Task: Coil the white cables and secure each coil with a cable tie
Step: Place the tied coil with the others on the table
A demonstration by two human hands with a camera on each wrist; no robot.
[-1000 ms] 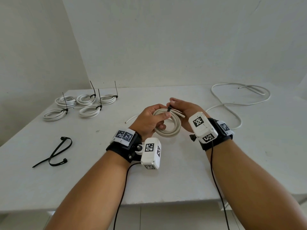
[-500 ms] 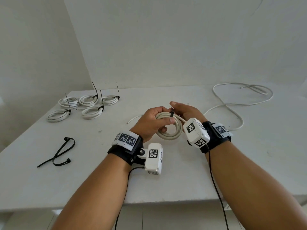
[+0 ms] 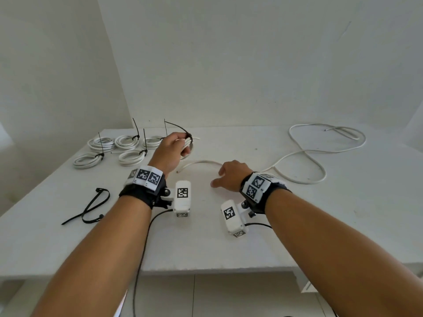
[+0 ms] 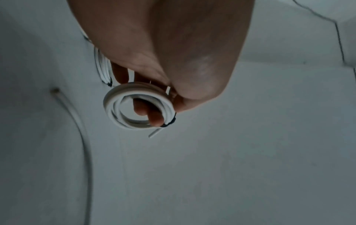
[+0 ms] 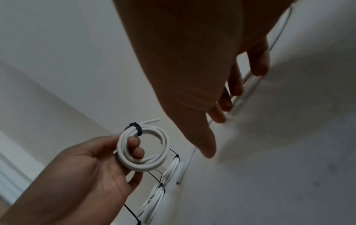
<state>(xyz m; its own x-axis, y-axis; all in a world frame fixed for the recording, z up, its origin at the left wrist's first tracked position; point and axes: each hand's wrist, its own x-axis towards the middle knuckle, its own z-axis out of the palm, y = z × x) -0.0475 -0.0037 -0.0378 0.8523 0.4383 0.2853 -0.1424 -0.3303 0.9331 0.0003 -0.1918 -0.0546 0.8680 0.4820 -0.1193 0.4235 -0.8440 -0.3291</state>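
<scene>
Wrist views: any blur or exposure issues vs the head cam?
Head view: evenly lit and sharp, wide-angle bending at the table edges. Left wrist view: dim, the left hand a dark soft mass, the coil it holds fairly sharp. Right wrist view: the right hand is underexposed and smeared at the fingers, while the tied coil is crisp.

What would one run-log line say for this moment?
left hand: holds black-tied white cable coil | right hand: open above loose white cable | five tied coils: on table
</scene>
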